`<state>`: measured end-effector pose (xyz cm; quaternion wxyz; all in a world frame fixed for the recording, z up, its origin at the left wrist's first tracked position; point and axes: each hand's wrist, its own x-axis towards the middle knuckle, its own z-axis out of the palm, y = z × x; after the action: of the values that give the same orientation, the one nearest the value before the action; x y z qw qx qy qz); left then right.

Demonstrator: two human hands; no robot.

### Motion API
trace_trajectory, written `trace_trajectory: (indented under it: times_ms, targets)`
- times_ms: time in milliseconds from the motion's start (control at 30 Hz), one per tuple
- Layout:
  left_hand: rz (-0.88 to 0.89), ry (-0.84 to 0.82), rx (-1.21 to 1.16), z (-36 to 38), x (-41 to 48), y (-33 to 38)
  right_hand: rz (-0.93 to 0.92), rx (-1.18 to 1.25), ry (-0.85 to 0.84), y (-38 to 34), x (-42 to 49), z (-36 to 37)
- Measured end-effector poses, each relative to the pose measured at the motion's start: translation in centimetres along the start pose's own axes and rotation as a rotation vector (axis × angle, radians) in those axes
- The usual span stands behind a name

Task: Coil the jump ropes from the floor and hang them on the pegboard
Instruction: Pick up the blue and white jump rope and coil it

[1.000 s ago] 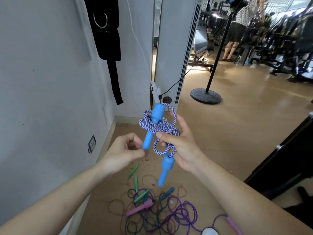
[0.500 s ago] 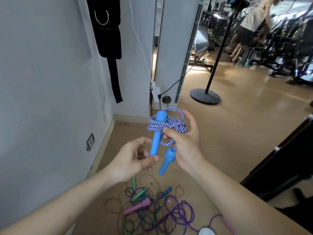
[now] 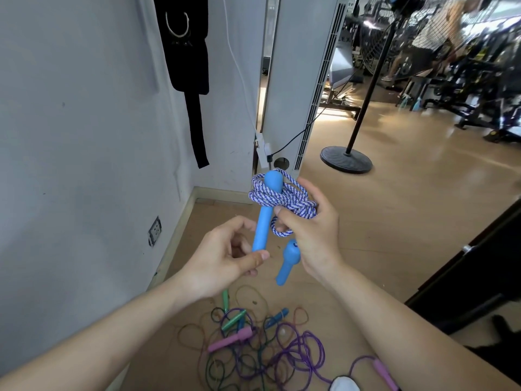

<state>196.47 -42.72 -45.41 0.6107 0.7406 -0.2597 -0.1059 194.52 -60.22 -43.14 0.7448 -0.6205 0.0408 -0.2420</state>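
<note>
Blue-and-white braided rope (image 3: 282,199), one, wound into a tight bundle and held at chest height between both hands, well above the floor (image 3: 394,221).

Left hand (image 3: 222,258): thumb and forefinger pinched the lower end of the long handle (image 3: 264,214), which stood nearly upright with its head poking through the top of the bundle; the other fingers were loosely curled behind.

Right hand (image 3: 308,234): thumb pressed on the front of the coils, fingers curled round the back of them. Second handle (image 3: 287,262), same blue, hung below this hand on a short loop.

Whether the last wrap was tucked in or only held by the thumb could not be told.

Loose ropes (image 3: 265,351), several, purple, green and brown, lay tangled on the floor below the arms, a pink handle (image 3: 229,338) among them.

Wall socket (image 3: 155,230) at left; black strap (image 3: 189,66) hanging higher on the same wall. Stand base (image 3: 346,159) further off, a person (image 3: 434,32) beyond it. Pegboard: not in view.

Risks, as judged: if the thumb lifted before the wrap was secured, the coils would likely spring loose; a pull from the left hand could draw the long handle out of the bundle; the hanging handle's weight could unwind a turn on the way to the hook.
</note>
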Motion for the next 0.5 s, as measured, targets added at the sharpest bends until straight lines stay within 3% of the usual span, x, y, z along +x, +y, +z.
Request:
trace_trajectory:
  times_ms: [267, 500]
  targets:
    - [0.074, -0.066, 0.409, -0.6, -0.1, -1.7, 0.134, 0.142, 0.195, 0.0, 0.6, -0.2]
    - [-0.055, -0.149, 0.277, -0.7, -0.1, -2.2, 0.078, 0.123, 0.127, -0.1, 0.9, -0.7]
